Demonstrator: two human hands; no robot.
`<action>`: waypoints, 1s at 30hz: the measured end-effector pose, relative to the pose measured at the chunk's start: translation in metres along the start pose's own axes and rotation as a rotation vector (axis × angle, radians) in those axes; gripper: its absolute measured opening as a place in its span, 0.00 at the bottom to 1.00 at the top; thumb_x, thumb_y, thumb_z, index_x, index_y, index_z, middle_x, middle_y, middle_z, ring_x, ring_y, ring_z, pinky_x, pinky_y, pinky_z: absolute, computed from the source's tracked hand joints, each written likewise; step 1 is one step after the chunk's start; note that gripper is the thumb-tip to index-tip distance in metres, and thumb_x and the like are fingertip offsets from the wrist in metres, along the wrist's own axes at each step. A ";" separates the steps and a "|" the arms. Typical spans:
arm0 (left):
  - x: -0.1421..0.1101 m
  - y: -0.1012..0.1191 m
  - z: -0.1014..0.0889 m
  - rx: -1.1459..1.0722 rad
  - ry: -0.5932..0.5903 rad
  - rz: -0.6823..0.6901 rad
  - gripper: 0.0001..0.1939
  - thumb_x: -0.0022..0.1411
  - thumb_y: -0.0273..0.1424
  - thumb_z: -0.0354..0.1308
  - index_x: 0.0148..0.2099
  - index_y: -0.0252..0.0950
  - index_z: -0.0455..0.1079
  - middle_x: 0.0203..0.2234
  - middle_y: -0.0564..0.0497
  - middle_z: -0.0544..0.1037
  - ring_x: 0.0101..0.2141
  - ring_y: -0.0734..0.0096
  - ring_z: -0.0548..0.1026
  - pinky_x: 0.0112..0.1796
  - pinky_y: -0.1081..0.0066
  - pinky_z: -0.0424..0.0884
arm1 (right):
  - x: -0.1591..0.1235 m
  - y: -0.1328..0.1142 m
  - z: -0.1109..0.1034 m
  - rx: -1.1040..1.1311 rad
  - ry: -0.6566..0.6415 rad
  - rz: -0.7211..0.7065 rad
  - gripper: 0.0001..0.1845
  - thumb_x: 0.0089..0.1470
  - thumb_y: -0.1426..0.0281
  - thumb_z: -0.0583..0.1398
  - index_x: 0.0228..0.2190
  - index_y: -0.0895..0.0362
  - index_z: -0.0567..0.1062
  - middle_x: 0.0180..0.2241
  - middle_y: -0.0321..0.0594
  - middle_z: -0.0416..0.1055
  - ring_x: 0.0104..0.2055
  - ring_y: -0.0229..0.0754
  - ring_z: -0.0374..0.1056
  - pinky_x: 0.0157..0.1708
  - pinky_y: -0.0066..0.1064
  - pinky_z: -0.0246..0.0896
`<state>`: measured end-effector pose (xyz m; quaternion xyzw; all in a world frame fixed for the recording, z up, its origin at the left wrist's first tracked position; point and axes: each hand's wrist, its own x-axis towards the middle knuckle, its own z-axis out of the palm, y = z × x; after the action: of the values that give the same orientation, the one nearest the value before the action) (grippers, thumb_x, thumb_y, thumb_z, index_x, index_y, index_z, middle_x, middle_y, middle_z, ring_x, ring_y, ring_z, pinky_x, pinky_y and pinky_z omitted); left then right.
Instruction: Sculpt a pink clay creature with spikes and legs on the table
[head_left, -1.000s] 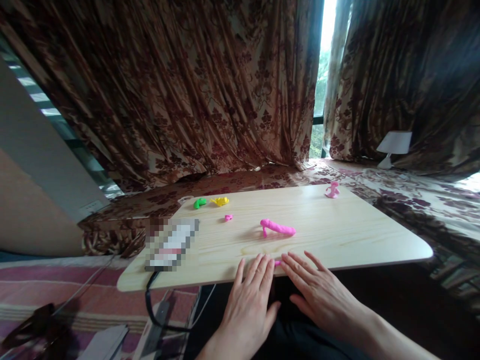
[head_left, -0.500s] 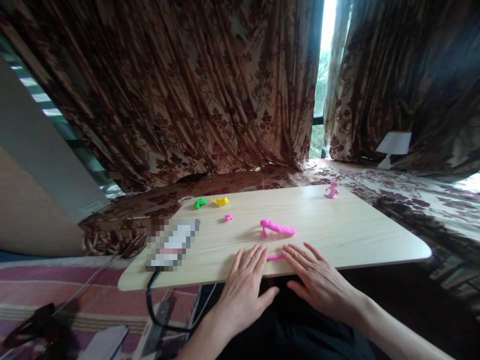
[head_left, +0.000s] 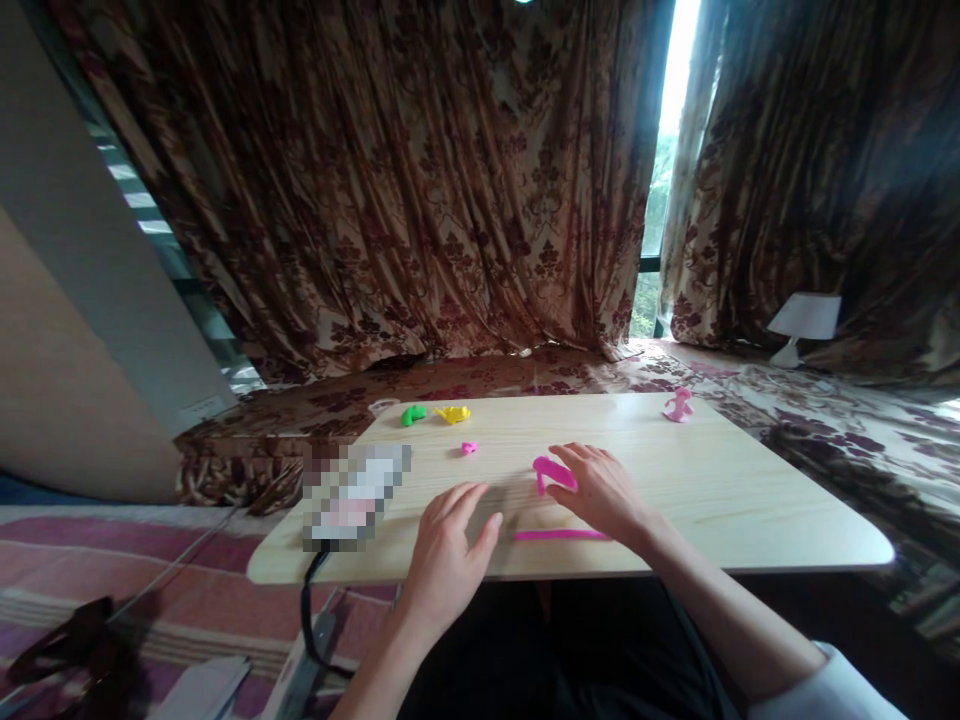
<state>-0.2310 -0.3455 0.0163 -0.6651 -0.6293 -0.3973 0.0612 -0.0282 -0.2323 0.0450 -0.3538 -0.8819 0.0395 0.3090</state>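
A thin pink roll of modelling clay lies along the front of the table. Beyond it is a thicker pink clay piece with a short leg-like strip hanging from one end. My right hand reaches over the thicker piece, thumb and fingers apart on either side and hiding its right end; whether they touch it I cannot tell. Left of the thin roll, my left hand hovers by the front edge, fingers spread and holding nothing. A small pink clay bit sits farther back.
Toward the back left of the table lie green clay and yellow clay. A pink clay figure stands at the back right. A blurred-out flat object with a black cable occupies the left side.
Both hands have come off the thin roll, which now shows longer. My right hand has moved forward to the thicker clay piece; my left has drawn away to the left. The view has shifted slightly.
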 end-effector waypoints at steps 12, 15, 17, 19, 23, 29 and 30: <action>0.009 0.066 -0.010 -0.190 0.219 -0.091 0.15 0.60 0.36 0.55 0.48 0.39 0.64 0.40 0.48 0.73 0.46 0.64 0.70 0.49 0.62 0.64 | -0.015 -0.025 -0.033 0.362 0.174 0.021 0.14 0.57 0.67 0.57 0.46 0.55 0.69 0.42 0.39 0.74 0.43 0.41 0.70 0.45 0.30 0.64; 0.009 0.083 -0.016 -0.210 0.208 -0.108 0.15 0.58 0.38 0.57 0.47 0.39 0.64 0.36 0.50 0.73 0.43 0.64 0.70 0.47 0.62 0.65 | -0.026 -0.041 -0.044 0.526 0.201 0.047 0.14 0.56 0.67 0.58 0.45 0.53 0.70 0.41 0.37 0.74 0.42 0.41 0.70 0.45 0.32 0.65; 0.009 0.087 -0.018 -0.214 0.182 -0.122 0.13 0.58 0.37 0.57 0.44 0.39 0.65 0.34 0.51 0.73 0.41 0.64 0.71 0.46 0.61 0.65 | -0.029 -0.047 -0.046 0.586 0.202 0.067 0.14 0.56 0.67 0.59 0.45 0.53 0.70 0.40 0.37 0.74 0.40 0.41 0.70 0.43 0.32 0.65; 0.010 0.087 -0.018 -0.220 0.162 -0.125 0.09 0.58 0.35 0.57 0.41 0.39 0.65 0.32 0.52 0.72 0.39 0.65 0.71 0.45 0.61 0.65 | -0.030 -0.049 -0.045 0.603 0.206 0.067 0.14 0.55 0.67 0.59 0.44 0.53 0.71 0.40 0.38 0.73 0.40 0.42 0.70 0.43 0.32 0.65; 0.009 0.084 -0.016 -0.225 0.170 -0.090 0.05 0.58 0.26 0.55 0.38 0.38 0.66 0.31 0.52 0.72 0.37 0.66 0.70 0.44 0.62 0.64 | -0.030 -0.048 -0.042 0.652 0.159 0.111 0.14 0.56 0.66 0.58 0.45 0.53 0.71 0.40 0.39 0.73 0.37 0.41 0.70 0.37 0.29 0.67; 0.006 0.086 -0.016 -0.202 0.164 0.056 0.09 0.59 0.23 0.52 0.40 0.39 0.68 0.32 0.52 0.73 0.37 0.66 0.70 0.48 0.60 0.62 | -0.032 -0.049 -0.045 0.726 0.095 0.175 0.15 0.57 0.64 0.57 0.46 0.54 0.70 0.40 0.40 0.73 0.31 0.38 0.69 0.23 0.23 0.64; 0.005 0.087 -0.017 -0.193 0.157 0.069 0.09 0.59 0.23 0.52 0.41 0.39 0.68 0.32 0.52 0.73 0.37 0.67 0.70 0.49 0.59 0.61 | -0.032 -0.050 -0.045 0.734 0.095 0.178 0.15 0.57 0.64 0.57 0.46 0.53 0.71 0.39 0.40 0.74 0.32 0.39 0.70 0.23 0.23 0.64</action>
<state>-0.1621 -0.3683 0.0670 -0.6561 -0.5580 -0.5045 0.0597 -0.0144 -0.2965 0.0796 -0.2965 -0.7596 0.3629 0.4510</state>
